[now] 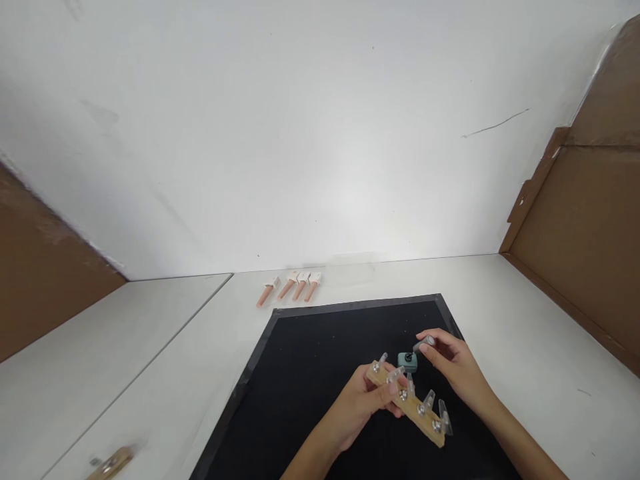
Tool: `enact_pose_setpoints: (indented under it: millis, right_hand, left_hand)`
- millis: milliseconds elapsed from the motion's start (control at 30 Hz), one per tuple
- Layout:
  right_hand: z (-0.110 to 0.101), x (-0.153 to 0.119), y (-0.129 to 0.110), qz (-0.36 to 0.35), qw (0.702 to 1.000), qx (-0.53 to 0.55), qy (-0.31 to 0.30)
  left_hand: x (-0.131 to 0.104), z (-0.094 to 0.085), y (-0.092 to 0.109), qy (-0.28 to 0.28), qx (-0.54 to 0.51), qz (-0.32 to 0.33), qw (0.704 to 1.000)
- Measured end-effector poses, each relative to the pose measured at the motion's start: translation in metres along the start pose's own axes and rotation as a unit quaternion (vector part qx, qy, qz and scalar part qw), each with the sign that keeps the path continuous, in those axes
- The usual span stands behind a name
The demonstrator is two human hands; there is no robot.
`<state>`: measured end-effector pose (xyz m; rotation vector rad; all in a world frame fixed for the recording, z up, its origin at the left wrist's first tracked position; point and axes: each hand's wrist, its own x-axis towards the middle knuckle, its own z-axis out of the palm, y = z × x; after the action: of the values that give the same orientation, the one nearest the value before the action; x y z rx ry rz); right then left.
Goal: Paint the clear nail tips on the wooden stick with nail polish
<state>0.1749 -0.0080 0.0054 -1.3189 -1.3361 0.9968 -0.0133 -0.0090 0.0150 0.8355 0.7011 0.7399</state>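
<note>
Mostly, a black mat (310, 360) fills the lower centre. On its right half, the left hand (356, 408) pinches a wooden strip (425, 420) bearing clear tips. Four pink tubes (285, 289) lie left of centre, lettering too small to read. Beside a teal bottle (406, 364), the right hand's (457, 368) fingers clamp a grey handle (425, 344).

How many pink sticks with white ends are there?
4, on the white table beyond the black mat: the first stick at left, then the second, third and fourth close together to its right.
</note>
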Motion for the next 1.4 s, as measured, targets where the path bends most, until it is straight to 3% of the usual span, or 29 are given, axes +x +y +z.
enact_pose_setpoints:
  millis: [600, 867, 1200, 1400]
  right_hand:
    - [0.000, -0.001, -0.003, -0.006, 1.000, 0.002, 0.002]
    - [-0.002, -0.003, -0.018, 0.006, 0.999, 0.029, 0.023]
    - [-0.005, -0.011, -0.021, 0.034, 0.984, 0.173, -0.007]
    - [-0.006, -0.014, -0.021, 0.044, 0.978, 0.202, -0.024]
  left_hand:
    - [-0.002, 0.000, 0.002, 0.005, -0.006, -0.002, 1.000]
    - [-0.002, -0.001, 0.004, 0.003, 0.003, -0.003, 1.000]
    - [-0.002, -0.004, 0.000, 0.010, 0.000, 0.001, 1.000]
    - [0.000, -0.003, 0.002, 0.013, 0.001, -0.004, 1.000]
